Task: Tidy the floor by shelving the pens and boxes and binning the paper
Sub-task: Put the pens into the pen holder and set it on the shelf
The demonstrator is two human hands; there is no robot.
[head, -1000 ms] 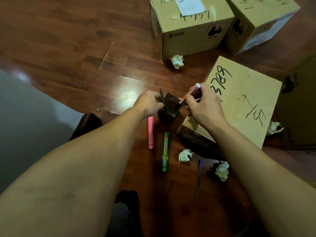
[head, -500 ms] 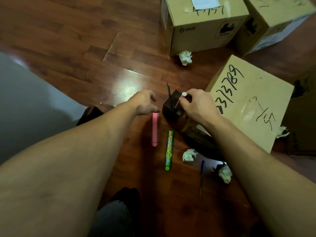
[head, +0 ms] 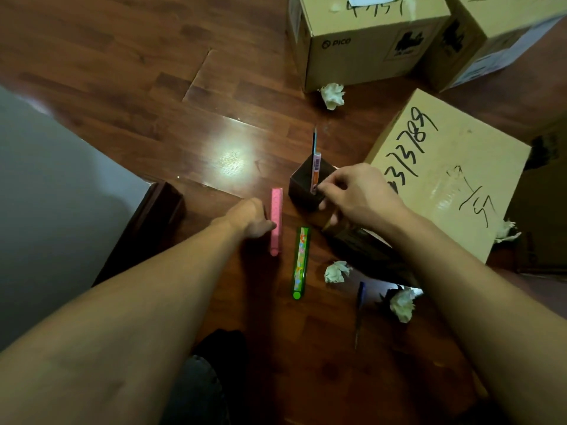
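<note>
Head cam: L hand (head: pixel 250 217) fingers curl onto pink pen (head: pixel 276 220); R hand (head: pixel 357 194) loosely curled, steadies holder (head: pixel 306 187). Lift pen level, drop in upright.

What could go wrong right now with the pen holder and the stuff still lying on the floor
The right hand is at the rim of the small dark pen holder, whose two pens stand tall; a nudge could tip it. The left hand touches the pink pen case from the side and may push it into the holder. The dark blue pen is easy to overlook.
</note>
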